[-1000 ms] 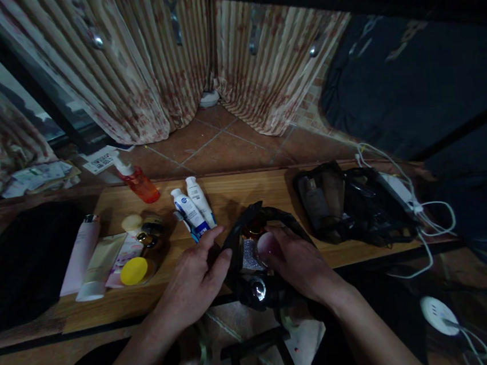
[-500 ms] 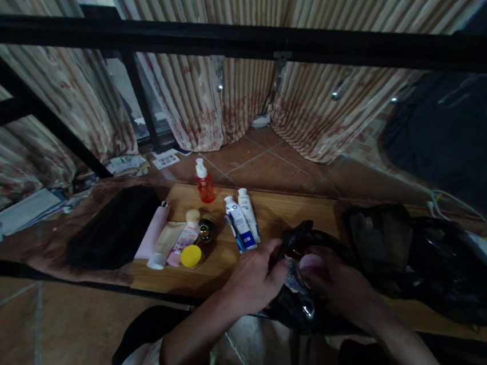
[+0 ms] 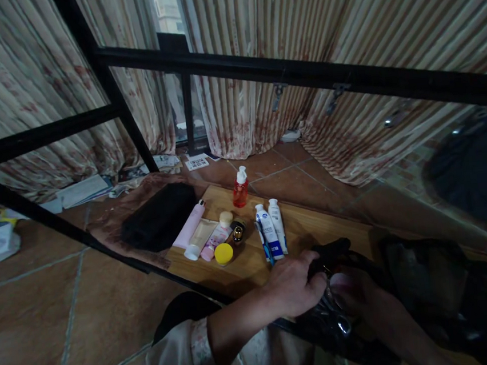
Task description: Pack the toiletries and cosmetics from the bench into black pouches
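Note:
My left hand (image 3: 296,283) is closed on the rim of a black plastic bag (image 3: 334,248) at the near edge of the wooden bench. Inside the bag's mouth my right hand (image 3: 368,294) is closed around a round pinkish item (image 3: 341,283), mostly covered by the fingers and the shade. Shiny clear wrapping shows beneath it. Just beyond my left hand lie two white-and-blue tubes (image 3: 271,234) and a blue toothbrush (image 3: 263,241). Further left are a yellow-lidded jar (image 3: 223,254), a pink bottle (image 3: 191,225), a beige tube (image 3: 201,238) and a red pump bottle (image 3: 240,189), which stands upright.
Another dark bag (image 3: 424,268) sits on the bench (image 3: 230,275) at the right. A black cloth bundle (image 3: 160,216) lies at the left end. A black metal rail (image 3: 258,69) crosses in front of striped curtains (image 3: 237,114). Papers (image 3: 84,191) lie on the floor.
The view has swung left, so the scene sits further right in it. Both hands stay at the black bag, and the pinkish item is still in my right hand.

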A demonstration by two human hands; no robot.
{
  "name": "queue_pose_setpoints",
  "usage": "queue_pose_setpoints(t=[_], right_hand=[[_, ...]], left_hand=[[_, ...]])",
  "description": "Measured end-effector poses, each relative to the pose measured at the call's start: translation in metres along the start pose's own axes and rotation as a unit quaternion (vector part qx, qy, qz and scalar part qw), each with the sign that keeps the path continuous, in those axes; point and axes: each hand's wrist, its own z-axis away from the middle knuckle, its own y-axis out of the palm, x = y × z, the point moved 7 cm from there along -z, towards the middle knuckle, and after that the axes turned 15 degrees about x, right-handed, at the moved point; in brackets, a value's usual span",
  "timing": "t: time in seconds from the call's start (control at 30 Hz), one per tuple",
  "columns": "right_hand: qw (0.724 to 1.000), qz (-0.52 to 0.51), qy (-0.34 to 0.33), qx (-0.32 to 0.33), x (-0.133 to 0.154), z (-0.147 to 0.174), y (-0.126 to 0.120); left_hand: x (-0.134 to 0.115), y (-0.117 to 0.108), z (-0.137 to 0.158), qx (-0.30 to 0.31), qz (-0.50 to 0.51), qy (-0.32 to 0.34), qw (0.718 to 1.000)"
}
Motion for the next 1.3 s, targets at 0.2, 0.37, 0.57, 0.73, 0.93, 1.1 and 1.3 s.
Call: queue_pose_setpoints(t=[0.2, 0.37, 0.57, 0.73, 0.93, 1.1, 1.3], right_hand=[[1.0, -0.002, -0.014, 0.01, -0.004, -0.007, 0.001], [1.0, 0.006, -0.003, 0.021, -0.003, -0.011, 0.0], [1.0, 0.008, -0.02, 0.015, -0.002, -0.018, -0.003], [0.999, -0.004, -0.034, 0.022, -0.003, -0.023, -0.005], [0.999, 0.008, -0.031, 0.004, -0.021, -0.035, -0.004], [0.998, 0.021, -0.058, -0.019, -0.026, -0.039, -0.004], [0.991, 0.11, -0.027, -0.068, -0.021, -0.037, -0.013]], left_hand=[[0.004, 0.003, -0.001, -0.001, -0.009, 0.001, 1.0], [0.007, 0.001, -0.001, -0.005, -0.009, 0.001, 1.0], [0.006, -0.002, 0.001, -0.014, -0.008, 0.001, 1.0], [0.007, -0.002, 0.0, -0.024, -0.017, -0.007, 1.0], [0.006, -0.002, 0.001, -0.021, -0.019, -0.016, 0.999], [0.005, -0.003, 0.002, -0.014, -0.011, -0.017, 1.0], [0.007, 0.002, 0.001, -0.012, -0.015, -0.007, 1.0]])
